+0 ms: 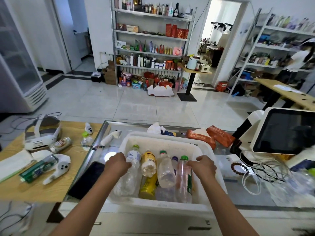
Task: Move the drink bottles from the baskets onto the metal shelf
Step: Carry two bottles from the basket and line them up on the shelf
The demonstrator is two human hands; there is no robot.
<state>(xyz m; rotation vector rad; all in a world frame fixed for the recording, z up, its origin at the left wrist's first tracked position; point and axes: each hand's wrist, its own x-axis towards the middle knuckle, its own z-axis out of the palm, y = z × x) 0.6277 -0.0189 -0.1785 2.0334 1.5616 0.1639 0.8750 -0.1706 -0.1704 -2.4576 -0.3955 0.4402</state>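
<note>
Standing across the room at twelve o'clock, the metal shelf awaits; the white basket holds bottles, left hand curled round a clear bottle, right hand pinching a pink bottle, ready for lifting.

A shop: stocked metal shelf, checkout screen, fridge.

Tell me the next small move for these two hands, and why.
Probably lift both bottles straight up out of the white basket. The left hand already grips the clear bottle and the right hand grips the pink bottle; other bottles lie packed between them.
</note>
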